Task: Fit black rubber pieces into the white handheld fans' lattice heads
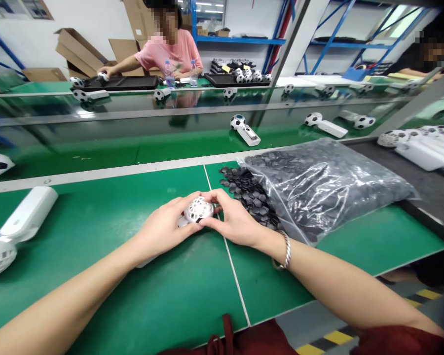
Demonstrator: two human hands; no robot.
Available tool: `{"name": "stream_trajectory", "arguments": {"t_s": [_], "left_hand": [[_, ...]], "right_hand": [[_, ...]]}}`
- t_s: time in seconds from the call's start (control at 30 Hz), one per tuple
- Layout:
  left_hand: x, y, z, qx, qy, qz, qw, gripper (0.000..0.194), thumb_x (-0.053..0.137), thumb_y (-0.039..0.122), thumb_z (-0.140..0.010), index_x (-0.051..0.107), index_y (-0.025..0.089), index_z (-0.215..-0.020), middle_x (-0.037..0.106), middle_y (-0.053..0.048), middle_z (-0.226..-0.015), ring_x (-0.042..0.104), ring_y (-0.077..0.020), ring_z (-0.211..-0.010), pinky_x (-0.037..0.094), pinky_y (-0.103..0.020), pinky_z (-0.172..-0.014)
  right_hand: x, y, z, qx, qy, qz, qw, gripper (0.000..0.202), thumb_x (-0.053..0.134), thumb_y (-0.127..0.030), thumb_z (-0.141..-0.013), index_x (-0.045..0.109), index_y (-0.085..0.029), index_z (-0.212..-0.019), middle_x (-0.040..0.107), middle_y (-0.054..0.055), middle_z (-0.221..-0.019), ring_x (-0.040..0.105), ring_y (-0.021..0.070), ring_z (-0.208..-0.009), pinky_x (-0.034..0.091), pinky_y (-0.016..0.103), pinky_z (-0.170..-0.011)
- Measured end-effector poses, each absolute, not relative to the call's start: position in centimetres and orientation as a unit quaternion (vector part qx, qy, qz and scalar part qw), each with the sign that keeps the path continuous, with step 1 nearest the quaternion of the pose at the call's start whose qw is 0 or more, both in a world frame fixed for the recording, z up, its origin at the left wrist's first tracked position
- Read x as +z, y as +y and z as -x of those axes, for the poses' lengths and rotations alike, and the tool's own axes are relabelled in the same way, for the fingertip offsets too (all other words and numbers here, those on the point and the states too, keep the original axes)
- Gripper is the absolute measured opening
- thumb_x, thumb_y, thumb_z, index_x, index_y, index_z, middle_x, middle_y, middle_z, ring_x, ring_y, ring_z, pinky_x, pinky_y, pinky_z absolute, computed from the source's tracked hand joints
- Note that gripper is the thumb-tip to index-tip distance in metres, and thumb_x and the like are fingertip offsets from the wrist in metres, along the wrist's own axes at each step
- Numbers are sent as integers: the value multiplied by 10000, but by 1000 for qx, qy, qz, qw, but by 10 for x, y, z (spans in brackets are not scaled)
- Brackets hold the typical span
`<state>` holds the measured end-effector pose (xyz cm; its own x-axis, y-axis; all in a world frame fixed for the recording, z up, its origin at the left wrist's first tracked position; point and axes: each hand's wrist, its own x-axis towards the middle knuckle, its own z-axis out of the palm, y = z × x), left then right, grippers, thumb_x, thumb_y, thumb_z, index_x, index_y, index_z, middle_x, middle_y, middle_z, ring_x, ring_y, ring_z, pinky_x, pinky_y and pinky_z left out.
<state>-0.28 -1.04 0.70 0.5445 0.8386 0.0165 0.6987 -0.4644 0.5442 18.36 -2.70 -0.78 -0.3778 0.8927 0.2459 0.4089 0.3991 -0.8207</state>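
Between my hands is a small handheld fan [199,210] with a white, soccer-ball-patterned openwork head; most of its handle is hidden under my left hand. My left hand [166,222] wraps the head and neck from the left. From the right, my right hand [233,217] holds the head's rim with thumb and fingers. Just beyond my right hand, a heap of small black flat pieces [253,195] spills from a clear plastic bag [325,185] full of more of them. Another white fan [25,217] lies on the green table at the left.
Behind a raised edge, a green conveyor [163,143] carries several soccer-ball fans, one fan [245,130] straight ahead. More fans fill a dark tray [362,153] at right. Across the line, a person in a pink shirt [173,49] reaches to a black tray [133,83].
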Motion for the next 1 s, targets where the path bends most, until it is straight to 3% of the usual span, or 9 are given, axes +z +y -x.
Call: {"name": "stream_trajectory", "arguments": {"t_s": [0.07, 0.17, 0.3, 0.37, 0.47, 0.6, 0.77, 1.0], "left_hand": [[7, -10, 3, 136, 454, -844, 250, 590, 522, 471, -774, 356, 277, -1305, 484, -37, -1278, 478, -249, -1117, 392, -374, -919], [8, -9, 3, 125, 474, -836, 248, 658, 564, 445, -733, 311, 276, -1316, 483, -48, -1277, 486, -257, -1111, 404, -373, -900], [12, -8, 2, 94, 509, -821, 240, 583, 583, 356, -680, 384, 261, -1220, 590, -45, -1115, 575, -252, -947, 466, -347, -752], [13, -5, 2, 94, 495, -835, 222, 511, 547, 288, -684, 427, 273, -1181, 580, -27, -1136, 565, -247, -970, 457, -344, -773], [12, 1, 7, 107, 470, -857, 185, 573, 489, 172, -664, 422, 273, -1225, 510, -19, -1232, 493, -246, -1091, 407, -361, -877], [11, 7, 15, 101, 458, -869, 159, 625, 434, 104, -654, 413, 275, -1255, 496, -30, -1235, 456, -250, -1118, 372, -391, -900], [11, 7, 16, 96, 452, -872, 162, 640, 421, 81, -659, 405, 282, -1265, 536, -32, -1165, 476, -249, -1050, 367, -381, -867], [11, 8, 16, 87, 426, -886, 159, 644, 403, 41, -685, 394, 263, -1290, 567, -47, -1063, 485, -228, -978, 356, -382, -881]], "right_hand": [[-6, -23, -187, 338, -765, 425, 347, 367, 617, -249, -741, 439, -187, -1055, 553, 57, -1060, 535, 164, -953, 454, 303, -789], [1, -8, -202, 295, -780, 446, 325, 186, 551, -278, -802, 517, -183, -959, 591, 31, -969, 550, 142, -894, 446, 287, -783], [3, 13, -230, 87, -763, 595, 237, 106, 560, -265, -800, 612, -177, -775, 598, 63, -851, 535, 194, -847, 421, 345, -768], [-1, 18, -237, 27, -760, 628, 165, 93, 597, -260, -771, 638, -177, -770, 603, 90, -859, 528, 229, -853, 417, 359, -736], [-7, 20, -237, 18, -768, 629, 116, 113, 583, -264, -781, 647, -176, -811, 609, 103, -882, 530, 240, -848, 418, 352, -698], [-7, 18, -235, 46, -774, 618, 127, 59, 603, -219, -758, 616, -183, -802, 608, 67, -867, 532, 207, -839, 420, 322, -705], [4, 8, -226, 169, -791, 552, 201, 36, 582, -147, -764, 597, -175, -781, 607, 13, -741, 540, 130, -688, 429, 265, -655], [16, -17, -203, 239, -856, 370, 272, 130, 547, -153, -812, 647, -195, -885, 643, 12, -829, 574, 114, -783, 453, 242, -734]]}}
